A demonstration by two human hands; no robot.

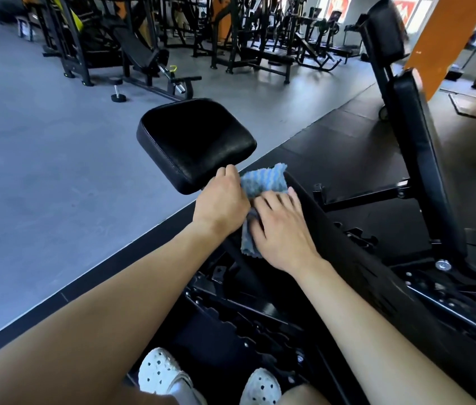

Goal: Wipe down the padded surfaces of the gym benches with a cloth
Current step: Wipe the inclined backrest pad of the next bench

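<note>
While the person leans over the bench, both hands meet just off the near corner of the black seat pad (196,141). A blue striped cloth (266,179) is bunched between them, its upper end sticking up beside the pad's near edge and its lower end hanging below the palms. The left hand (222,200) has its fingers curled round the cloth's left side, knuckles touching the pad's edge. The right hand (283,229) lies on top of the cloth with fingers stretched out and slightly spread, pressing it flat against a long dark surface (348,258) that is too blurred to identify; its thumb is hidden. An upright back pad (418,156) on a black frame stands to the right, a smaller head pad (383,27) above it. White perforated shoes (160,372) show at the bottom. The bench sits on a black mat (333,135) bordering the grey floor (41,171), with other machines (131,45) and an orange pillar (447,33) beyond.
</note>
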